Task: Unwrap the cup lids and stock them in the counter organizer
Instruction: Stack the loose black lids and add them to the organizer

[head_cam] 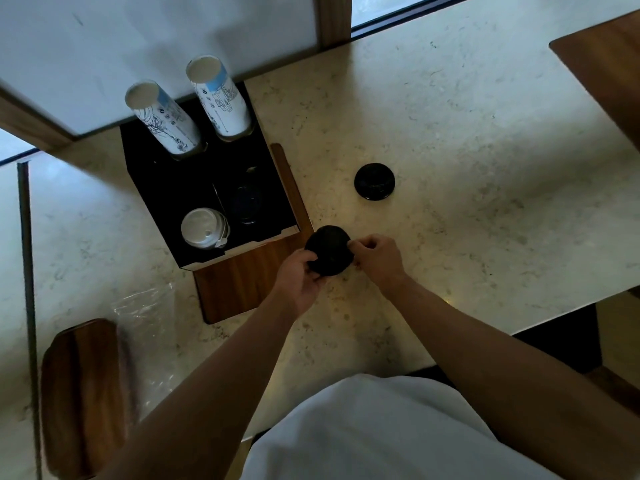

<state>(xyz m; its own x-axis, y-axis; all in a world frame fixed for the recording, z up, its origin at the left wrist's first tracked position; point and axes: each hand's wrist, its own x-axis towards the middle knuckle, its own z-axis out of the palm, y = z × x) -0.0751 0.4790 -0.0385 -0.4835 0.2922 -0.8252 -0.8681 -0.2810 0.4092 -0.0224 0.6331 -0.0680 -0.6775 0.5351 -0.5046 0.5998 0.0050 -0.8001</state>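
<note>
While over the counter (450,133), both hands (left (298,278), right (377,258)) pinching black lids (329,249).

The round plastic lid stack (329,250) is black, like the single round lid (374,181) farther right. The boxy organizer (166,188) is black, holding white lids (202,227) and white paper cups (194,105) printed with blue-black line drawings. The stone counter (450,150) is cream, speckled grey.
</note>
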